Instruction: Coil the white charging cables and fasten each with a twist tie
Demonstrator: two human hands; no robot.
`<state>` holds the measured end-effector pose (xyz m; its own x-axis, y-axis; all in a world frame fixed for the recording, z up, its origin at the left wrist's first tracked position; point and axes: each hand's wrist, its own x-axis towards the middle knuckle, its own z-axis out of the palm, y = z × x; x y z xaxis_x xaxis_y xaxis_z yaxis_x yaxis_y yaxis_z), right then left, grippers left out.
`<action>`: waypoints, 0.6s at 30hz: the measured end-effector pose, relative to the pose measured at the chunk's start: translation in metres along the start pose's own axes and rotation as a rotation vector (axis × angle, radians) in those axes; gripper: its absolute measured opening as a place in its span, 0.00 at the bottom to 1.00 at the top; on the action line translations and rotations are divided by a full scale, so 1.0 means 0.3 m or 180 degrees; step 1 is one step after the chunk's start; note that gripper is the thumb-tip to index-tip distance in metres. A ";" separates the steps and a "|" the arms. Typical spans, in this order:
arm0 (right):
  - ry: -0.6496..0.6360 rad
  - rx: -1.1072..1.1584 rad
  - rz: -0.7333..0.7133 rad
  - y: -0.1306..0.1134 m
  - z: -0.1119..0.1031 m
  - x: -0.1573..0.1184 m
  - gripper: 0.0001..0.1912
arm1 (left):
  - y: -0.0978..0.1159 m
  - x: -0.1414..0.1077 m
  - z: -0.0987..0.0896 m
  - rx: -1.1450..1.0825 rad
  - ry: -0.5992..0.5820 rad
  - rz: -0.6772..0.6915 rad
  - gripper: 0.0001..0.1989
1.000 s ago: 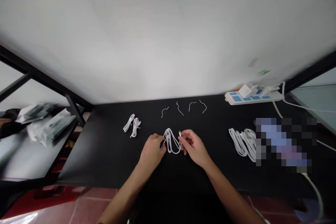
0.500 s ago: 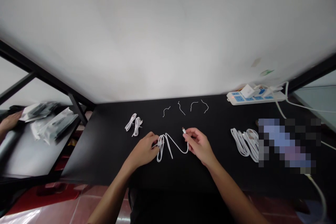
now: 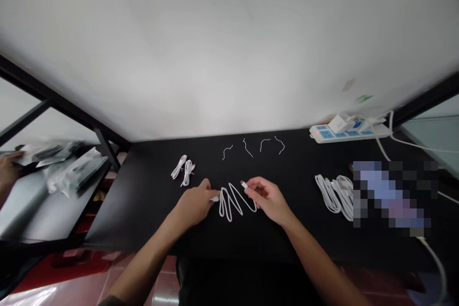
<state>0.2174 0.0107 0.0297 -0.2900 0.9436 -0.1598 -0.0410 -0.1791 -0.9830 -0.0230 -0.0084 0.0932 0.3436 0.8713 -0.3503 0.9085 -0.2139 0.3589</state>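
A white USB cable (image 3: 234, 203) lies in loose zigzag folds on the black table between my hands. My left hand (image 3: 196, 202) pinches its connector end at the left of the folds. Between the thumb and fingers of my right hand (image 3: 267, 197) is the other end, its plug pointing up and left. Beyond my left hand lie two bundled white cables (image 3: 187, 172), one beside the other. Short white twist ties (image 3: 247, 148) are spread out behind the folded cable.
Several coiled white cables (image 3: 333, 196) lie at the right, next to a blurred-out patch. A power strip (image 3: 332, 135) with chargers sits against the wall. At far left, another person's hand (image 3: 9, 167) touches plastic-bagged items (image 3: 77, 169) on a neighbouring table (image 3: 46, 217).
The cable's loops have spread into wider folds, and its left connector now shows at my left fingertips. My right hand has moved slightly left with its plug. The other person's hand shifted left.
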 end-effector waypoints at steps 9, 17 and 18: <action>-0.0780 -0.0213 0.0072 -0.020 0.074 0.000 0.14 | -0.015 0.072 0.070 -0.1196 0.0199 0.0149 0.08; -0.0576 -0.0042 0.0474 0.036 0.064 0.023 0.16 | -0.011 0.061 0.159 -0.3978 0.0068 -0.0273 0.20; -0.0546 0.0009 0.0513 0.035 0.066 0.024 0.17 | 0.005 0.064 0.171 -0.4066 0.0186 -0.0302 0.20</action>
<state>0.1960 0.0102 0.0200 -0.4512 0.8416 -0.2968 0.0164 -0.3247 -0.9457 -0.0028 -0.0147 0.0428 0.2499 0.8848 -0.3933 0.0454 0.3950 0.9176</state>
